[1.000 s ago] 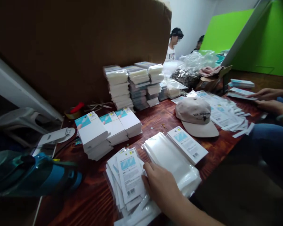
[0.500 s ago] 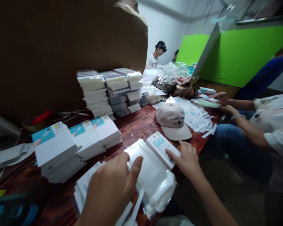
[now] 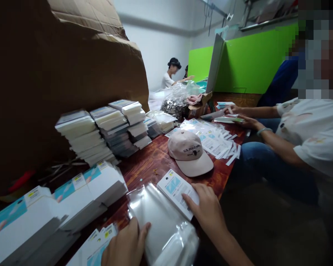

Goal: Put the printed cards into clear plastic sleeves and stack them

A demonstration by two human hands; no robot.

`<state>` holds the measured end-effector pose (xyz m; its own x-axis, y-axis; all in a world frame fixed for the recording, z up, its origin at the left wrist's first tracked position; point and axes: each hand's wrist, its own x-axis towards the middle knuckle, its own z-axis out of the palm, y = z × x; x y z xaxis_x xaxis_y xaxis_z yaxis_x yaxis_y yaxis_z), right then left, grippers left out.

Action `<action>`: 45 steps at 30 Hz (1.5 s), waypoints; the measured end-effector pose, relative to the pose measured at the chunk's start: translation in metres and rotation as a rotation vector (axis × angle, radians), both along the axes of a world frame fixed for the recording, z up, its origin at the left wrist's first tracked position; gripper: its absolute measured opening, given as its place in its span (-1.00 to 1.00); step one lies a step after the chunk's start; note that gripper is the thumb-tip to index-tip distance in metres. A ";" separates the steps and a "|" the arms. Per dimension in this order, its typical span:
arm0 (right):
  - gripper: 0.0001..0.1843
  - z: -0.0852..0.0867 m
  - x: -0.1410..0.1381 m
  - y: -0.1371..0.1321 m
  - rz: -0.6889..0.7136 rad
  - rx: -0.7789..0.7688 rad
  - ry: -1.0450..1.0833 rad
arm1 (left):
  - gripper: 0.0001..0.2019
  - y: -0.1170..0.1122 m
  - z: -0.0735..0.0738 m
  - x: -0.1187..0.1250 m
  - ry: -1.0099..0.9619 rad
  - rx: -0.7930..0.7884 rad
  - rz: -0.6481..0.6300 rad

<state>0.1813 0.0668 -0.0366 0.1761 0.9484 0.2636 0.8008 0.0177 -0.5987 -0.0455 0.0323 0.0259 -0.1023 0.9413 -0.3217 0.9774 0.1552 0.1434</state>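
While the left hand rests palm-down, thumb spread, against a stack of clear bags on the wooden surface, the right hand lies flat on a printed card atop the stack; whether its grip pinches the card cannot be told.

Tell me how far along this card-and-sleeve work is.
Seemingly done: wrapped stacks against the cardboard. In hand: the right hand rests on one printed card atop the clear sleeves; the left hand presses their edge. Probably left: white card bundles and loose cards beyond the cap.
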 end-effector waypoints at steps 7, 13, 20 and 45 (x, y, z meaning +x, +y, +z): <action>-0.58 -0.007 0.000 -0.002 -0.027 0.077 0.100 | -0.57 0.001 0.002 0.003 -0.067 0.035 -0.029; -0.59 0.004 -0.006 -0.010 -0.095 0.137 0.258 | -0.68 -0.005 0.014 0.002 -0.014 0.119 -0.026; -0.57 0.045 0.002 -0.032 0.088 -0.305 1.026 | -0.71 -0.005 0.011 -0.002 -1.132 0.309 0.418; -0.62 0.039 -0.004 -0.050 0.340 -0.466 1.379 | -0.79 -0.029 0.029 0.035 -1.791 0.228 0.686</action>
<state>0.1773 0.0169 0.0021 -0.2126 0.9441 -0.2521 -0.3871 -0.3183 -0.8654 -0.0100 0.0038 0.0550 -0.1567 0.9231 -0.3513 -0.5173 0.2262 0.8253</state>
